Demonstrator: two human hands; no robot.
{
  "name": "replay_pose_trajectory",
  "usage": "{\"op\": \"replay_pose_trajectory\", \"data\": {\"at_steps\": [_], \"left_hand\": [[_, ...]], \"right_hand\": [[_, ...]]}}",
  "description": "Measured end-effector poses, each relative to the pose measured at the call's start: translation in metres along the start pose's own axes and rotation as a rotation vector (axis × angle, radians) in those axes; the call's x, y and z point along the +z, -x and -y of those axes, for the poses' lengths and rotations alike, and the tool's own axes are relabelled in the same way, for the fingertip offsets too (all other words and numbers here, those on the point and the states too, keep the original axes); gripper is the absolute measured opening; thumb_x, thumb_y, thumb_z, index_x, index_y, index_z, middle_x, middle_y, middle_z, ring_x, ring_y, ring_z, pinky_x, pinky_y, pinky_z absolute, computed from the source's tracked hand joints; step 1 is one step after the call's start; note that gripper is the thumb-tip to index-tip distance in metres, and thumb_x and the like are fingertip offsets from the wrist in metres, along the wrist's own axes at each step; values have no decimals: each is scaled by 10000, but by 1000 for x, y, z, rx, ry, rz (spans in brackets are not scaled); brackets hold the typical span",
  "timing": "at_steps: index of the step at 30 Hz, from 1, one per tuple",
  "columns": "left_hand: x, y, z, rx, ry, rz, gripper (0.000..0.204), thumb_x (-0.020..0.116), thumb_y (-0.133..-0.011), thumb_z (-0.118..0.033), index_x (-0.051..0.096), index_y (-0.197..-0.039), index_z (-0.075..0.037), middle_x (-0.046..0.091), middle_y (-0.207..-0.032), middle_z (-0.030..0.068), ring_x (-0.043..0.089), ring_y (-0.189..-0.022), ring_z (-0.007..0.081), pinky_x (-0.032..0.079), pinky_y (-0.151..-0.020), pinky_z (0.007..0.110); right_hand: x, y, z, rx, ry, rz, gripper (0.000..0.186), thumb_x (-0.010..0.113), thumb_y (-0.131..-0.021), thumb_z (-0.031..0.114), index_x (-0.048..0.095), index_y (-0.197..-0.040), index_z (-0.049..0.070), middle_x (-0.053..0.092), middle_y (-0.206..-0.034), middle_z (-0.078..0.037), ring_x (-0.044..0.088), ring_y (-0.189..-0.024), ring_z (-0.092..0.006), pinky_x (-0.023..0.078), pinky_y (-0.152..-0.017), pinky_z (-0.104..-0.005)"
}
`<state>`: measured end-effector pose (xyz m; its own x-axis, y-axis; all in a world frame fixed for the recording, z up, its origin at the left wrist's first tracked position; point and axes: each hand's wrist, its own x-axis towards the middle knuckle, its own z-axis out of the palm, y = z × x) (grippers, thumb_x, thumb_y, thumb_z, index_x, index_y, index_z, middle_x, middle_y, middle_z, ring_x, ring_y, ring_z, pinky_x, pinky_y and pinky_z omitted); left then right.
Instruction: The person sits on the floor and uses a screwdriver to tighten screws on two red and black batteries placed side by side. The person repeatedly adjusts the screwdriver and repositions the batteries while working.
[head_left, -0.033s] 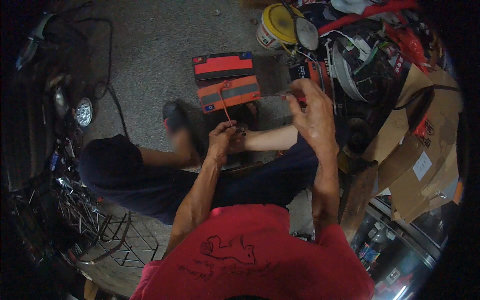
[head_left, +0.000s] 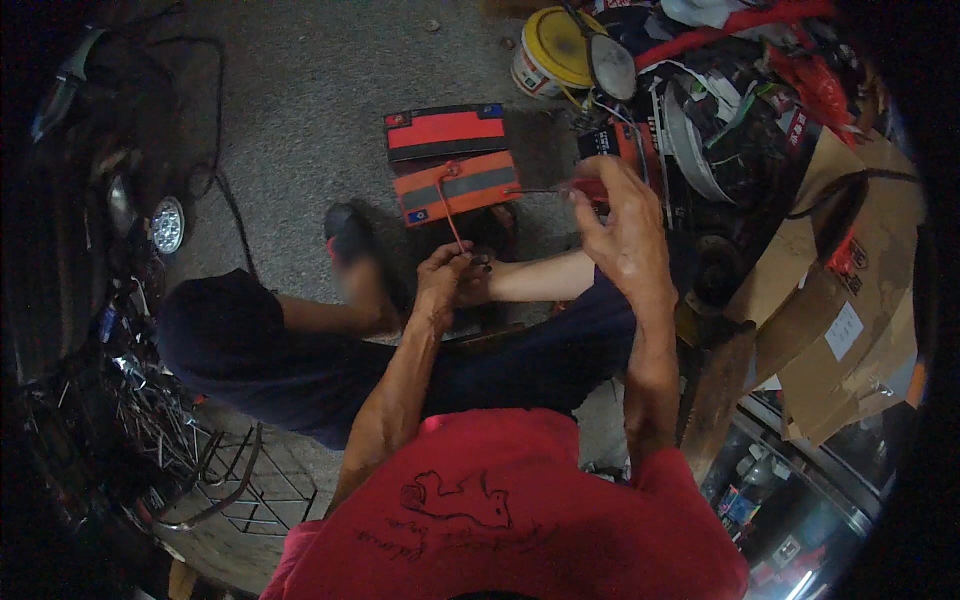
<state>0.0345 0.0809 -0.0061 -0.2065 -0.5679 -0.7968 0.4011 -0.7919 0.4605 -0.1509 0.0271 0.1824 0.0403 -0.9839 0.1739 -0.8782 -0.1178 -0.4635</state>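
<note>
An orange battery (head_left: 470, 182) with a grey band stands in front of me. Right behind it is a red and black battery (head_left: 445, 133). My left hand (head_left: 440, 280) is closed on a red wire (head_left: 451, 218), whose far end reaches the top of the orange battery. My right hand (head_left: 630, 225) holds a screwdriver (head_left: 590, 188) by its red handle. Its thin shaft runs left, with the tip at the right end of the orange battery. The fingers partly cover the handle.
A white bucket with a yellow lid (head_left: 555, 50) stands far right. Beside it lies a heap of parts and bags. Flattened cardboard (head_left: 810, 340) and a glass case (head_left: 790, 500) are at right. Metal bits (head_left: 150, 410) and a wire basket (head_left: 260, 485) lie at left.
The fingers of my right hand have shifted slightly around the screwdriver, and more of its red handle shows. My left hand and the batteries stay where they were.
</note>
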Motion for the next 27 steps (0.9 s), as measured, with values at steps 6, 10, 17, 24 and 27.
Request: {"op": "replay_pose_trajectory", "data": {"at_steps": [6, 10, 17, 24, 27], "left_hand": [[0, 0, 1, -2, -8, -31, 161, 569, -850, -59, 625, -1000, -41, 642, -817, 67, 620, -630, 128, 513, -560, 269], [0, -2, 1, -2, -26, -13, 182, 562, -861, -68, 608, -1035, -46, 637, -846, 69, 618, -649, 137, 518, -577, 272], [-1, -3, 2, -12, -15, -22, 184, 568, -863, -64, 608, -1042, -48, 634, -840, 76, 616, -641, 143, 514, -576, 270], [6, 4, -5, -29, 27, -34, 163, 579, -851, -54, 620, -1008, -44, 630, -808, 76, 613, -612, 136, 515, -569, 275], [3, 4, -6, -33, 20, -23, 161, 580, -850, -52, 617, -1006, -40, 628, -820, 71, 618, -637, 144, 523, -576, 289]], "right_hand": [[-2, -10, 18, 322, 205, 137, 206, 605, -823, 166, 553, -942, 7, 623, -915, -165, 609, -836, -362, 469, -712, -441], [-8, -11, 15, 225, 193, 186, 176, 593, -829, 161, 553, -934, 25, 608, -873, -150, 603, -817, -354, 463, -693, -443], [-10, 0, 13, 57, 97, 111, 131, 577, -813, 78, 551, -932, 32, 580, -900, -154, 575, -853, -359, 442, -719, -442], [-17, 5, 12, 54, -9, 112, 171, 579, -788, 33, 559, -957, 26, 572, -917, -150, 568, -874, -352, 446, -754, -426], [-21, 5, 15, 95, -88, 93, 175, 591, -785, 21, 575, -959, 23, 587, -912, -142, 585, -869, -337, 458, -754, -401]]}}
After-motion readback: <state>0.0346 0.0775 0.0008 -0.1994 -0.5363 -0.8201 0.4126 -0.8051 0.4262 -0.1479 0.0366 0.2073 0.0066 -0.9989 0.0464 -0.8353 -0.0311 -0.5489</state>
